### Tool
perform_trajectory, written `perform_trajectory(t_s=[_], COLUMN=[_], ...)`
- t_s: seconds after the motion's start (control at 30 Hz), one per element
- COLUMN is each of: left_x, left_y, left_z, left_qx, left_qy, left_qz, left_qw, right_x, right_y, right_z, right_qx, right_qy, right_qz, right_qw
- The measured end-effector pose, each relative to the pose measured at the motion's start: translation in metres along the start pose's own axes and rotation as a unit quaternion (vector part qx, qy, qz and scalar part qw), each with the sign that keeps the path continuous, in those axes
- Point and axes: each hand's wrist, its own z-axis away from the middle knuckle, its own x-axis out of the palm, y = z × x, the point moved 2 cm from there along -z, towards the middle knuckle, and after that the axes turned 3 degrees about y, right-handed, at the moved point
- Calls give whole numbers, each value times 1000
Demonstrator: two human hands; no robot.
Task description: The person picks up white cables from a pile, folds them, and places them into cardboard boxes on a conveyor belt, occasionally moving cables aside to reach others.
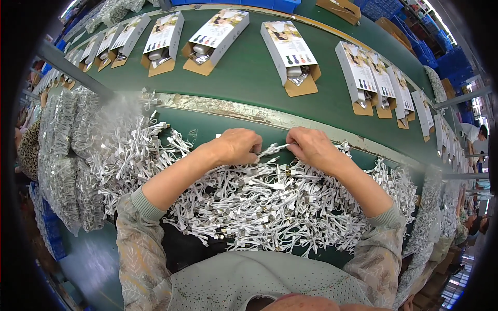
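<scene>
My left hand [238, 145] and my right hand [311, 146] face each other above the far side of a big heap of short white USB cables [259, 202]. Stretched between them is a white cable [274, 149], bundled or twisted at its middle. Fingers of both hands are closed on its two ends; the fingertips of the left are partly hidden. Loose cables lie right below both wrists and spread to either side.
Beyond a worn metal rail [223, 109] runs a green conveyor belt [218, 85] with several open white boxes [288, 49] on it. Bags of wrapped cables [62, 150] are stacked at the left. A blue crate [275, 4] stands at the back. Other people are at the far right.
</scene>
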Motion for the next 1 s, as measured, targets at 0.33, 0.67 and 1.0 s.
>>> perform_trajectory(t_s=[0.33, 0.67, 1.0], left_x=[-28, -86, -106], left_y=[-53, -123, -159], left_z=[48, 18, -67], left_qx=[-89, -254, -203], left_qy=[245, 471, 508], left_qz=[321, 51, 58], left_qw=[911, 843, 835], right_x=[13, 80, 64], right_y=[3, 33, 79], right_z=[-61, -194, -218], right_qx=[296, 371, 370], right_qy=[56, 264, 375], right_qz=[-699, -860, -829], right_qw=[649, 232, 189])
